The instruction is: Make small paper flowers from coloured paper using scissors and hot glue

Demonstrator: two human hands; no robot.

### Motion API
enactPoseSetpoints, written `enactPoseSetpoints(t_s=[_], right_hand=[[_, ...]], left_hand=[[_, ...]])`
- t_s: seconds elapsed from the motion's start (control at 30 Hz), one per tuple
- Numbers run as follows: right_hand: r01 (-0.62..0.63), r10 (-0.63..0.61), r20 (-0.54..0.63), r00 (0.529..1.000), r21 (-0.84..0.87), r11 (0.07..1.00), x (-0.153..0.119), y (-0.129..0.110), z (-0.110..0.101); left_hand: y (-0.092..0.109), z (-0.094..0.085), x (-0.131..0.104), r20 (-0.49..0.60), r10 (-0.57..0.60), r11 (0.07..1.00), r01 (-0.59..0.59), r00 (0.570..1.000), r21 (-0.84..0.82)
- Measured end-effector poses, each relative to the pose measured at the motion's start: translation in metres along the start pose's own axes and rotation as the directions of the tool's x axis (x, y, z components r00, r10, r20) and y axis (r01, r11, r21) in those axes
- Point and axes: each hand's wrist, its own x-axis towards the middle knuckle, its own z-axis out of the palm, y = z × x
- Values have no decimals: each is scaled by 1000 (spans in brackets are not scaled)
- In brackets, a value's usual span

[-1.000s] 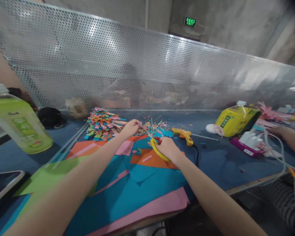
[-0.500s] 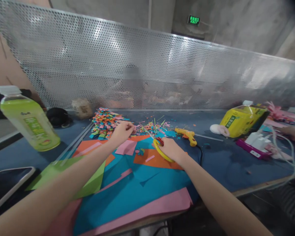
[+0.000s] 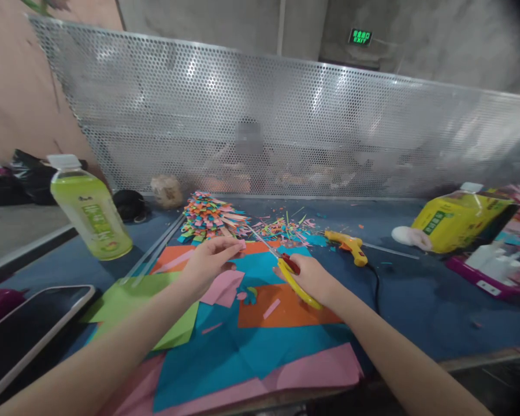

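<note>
My left hand (image 3: pixel 214 263) pinches a small pink paper piece (image 3: pixel 241 244) between thumb and fingertips, close to the scissor tips. Scissors (image 3: pixel 301 289) with yellow and red handles are in my right hand (image 3: pixel 316 280), blades pointing up and left. Whether the blades are apart is hard to tell. Beneath my hands lie blue paper (image 3: pixel 208 361), an orange sheet (image 3: pixel 264 312), a green sheet (image 3: pixel 179 323) and pink paper (image 3: pixel 227 289). A cone (image 3: pixel 208 216) covered in small colourful paper bits stands just beyond my left hand.
Paper scraps (image 3: pixel 281 228) litter the table behind the scissors. Rightward are a yellow glue gun (image 3: pixel 349 245), a yellow-labelled bottle (image 3: pixel 455 222) and a purple tray (image 3: pixel 481 280). A green drink bottle (image 3: pixel 91 211) and a phone (image 3: pixel 39 335) stand at left. A perforated metal screen (image 3: pixel 277 127) closes the back.
The view has swung left, so things sit further right. My left hand has come nearer, showing the pink piece in its fingertips. The long pink strip on the blue paper now shows only as a short piece.
</note>
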Motion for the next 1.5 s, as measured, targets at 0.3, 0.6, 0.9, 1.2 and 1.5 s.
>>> enactPoseSetpoints(t_s=[0.3,0.6,0.9,1.2,1.5], right_hand=[[102,-103,50,993,26,994,-14,-11,-3],[61,-118,279,953,205,977,-29,-17,0],[26,-153,327,933,361,932,-33,-20,-3],[57,-183,328,927,359,932,-32,-19,-4],[53,-183,344,921,354,934,-32,-19,-4]], left_hand=[[10,3,-15,-56,52,954,-66,997,-294],[17,6,-31,16,173,948,-162,985,-273],[17,12,-38,74,245,964,-235,967,-126],[17,10,-37,93,291,955,-283,952,-89],[17,11,-38,89,295,955,-290,951,-62]])
